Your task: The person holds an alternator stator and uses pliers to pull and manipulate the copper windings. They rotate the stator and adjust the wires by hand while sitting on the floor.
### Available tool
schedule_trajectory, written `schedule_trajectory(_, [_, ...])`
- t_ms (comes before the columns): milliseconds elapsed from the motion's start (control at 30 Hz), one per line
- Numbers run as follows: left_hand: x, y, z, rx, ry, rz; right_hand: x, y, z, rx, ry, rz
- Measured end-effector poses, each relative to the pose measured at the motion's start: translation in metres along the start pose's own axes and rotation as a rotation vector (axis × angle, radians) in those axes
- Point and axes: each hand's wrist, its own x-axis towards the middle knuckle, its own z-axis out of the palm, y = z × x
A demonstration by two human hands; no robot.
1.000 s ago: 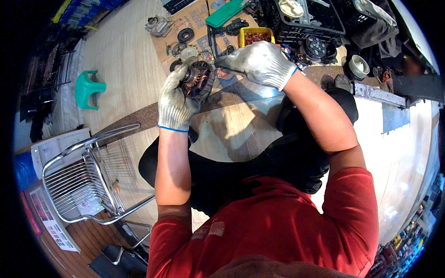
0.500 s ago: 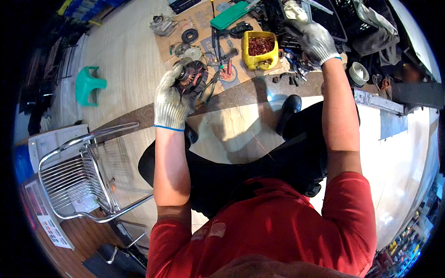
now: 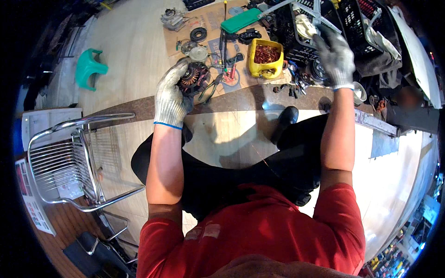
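My left hand [image 3: 170, 95], in a pale knitted glove with blue trim, grips a round motor stator [image 3: 194, 78] with copper windings, held up over the cardboard's near edge. Bare of any load, my right hand [image 3: 339, 62], gloved the same way with dark-stained fingers, is raised at the right with its fingers apart. It is nearest a black crate [image 3: 296, 39] that has a whitish cloth [image 3: 305, 26] in it. Between the hands stands a cut-open yellow jug [image 3: 254, 66] filled with copper wire scraps [image 3: 267, 53]. Pliers [image 3: 211, 87] lie just right of the stator.
On the cardboard [image 3: 211, 21] are a green case [image 3: 241, 21], a black ring [image 3: 198, 34], a metal motor housing [image 3: 172, 19] and red-handled tools [image 3: 232, 72]. A green stool [image 3: 91, 69] and chrome-framed chair [image 3: 60, 162] stand left. Another black crate [image 3: 359, 28] is at far right.
My right hand has moved down and a little right, its fingers now spread. My left hand keeps hold of the stator. The whole view has shifted slightly.
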Motion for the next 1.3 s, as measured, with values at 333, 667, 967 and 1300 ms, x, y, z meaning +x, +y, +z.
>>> schedule_trajectory(333, [0.002, -0.011, 0.022, -0.019, -0.106, -0.023, -0.021, -0.145, 0.027, 0.602, -0.629, -0.285])
schedule_trajectory(667, [0.002, -0.017, 0.034, 0.083, -0.113, -0.011, -0.032, -0.129, 0.041, 0.517, -0.564, -0.350])
schedule_trajectory(967, [-0.005, -0.025, 0.054, 0.135, 0.085, 0.146, -0.031, -0.140, 0.014, 0.408, -0.566, -0.464])
schedule_trajectory(1300, [-0.003, -0.033, 0.060, 0.371, 0.187, 0.302, -0.036, -0.150, 0.008, 0.379, -0.546, -0.468])
